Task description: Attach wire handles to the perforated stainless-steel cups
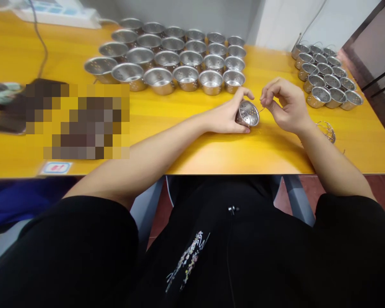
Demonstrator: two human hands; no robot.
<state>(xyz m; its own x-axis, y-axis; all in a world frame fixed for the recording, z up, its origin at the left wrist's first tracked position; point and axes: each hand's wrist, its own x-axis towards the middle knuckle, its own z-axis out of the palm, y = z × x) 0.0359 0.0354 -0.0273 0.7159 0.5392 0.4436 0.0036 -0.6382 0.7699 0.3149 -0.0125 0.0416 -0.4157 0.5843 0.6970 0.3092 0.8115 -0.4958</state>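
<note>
Left grip (226, 116) clasps a cup (248, 114), axis tilted, mouth up and rightward; right grip (285, 105) pinches wire (262, 109).

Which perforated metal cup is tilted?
The perforated metal cup in the left hand: it alone is held, in front of the rows, while the other cups stand upright on the yellow table.

From here, flat yellow tabletop (218, 154) looks free nearside of that round holey steel cup (249, 115); shiny metal cup rows (211, 87) block behind.
</note>
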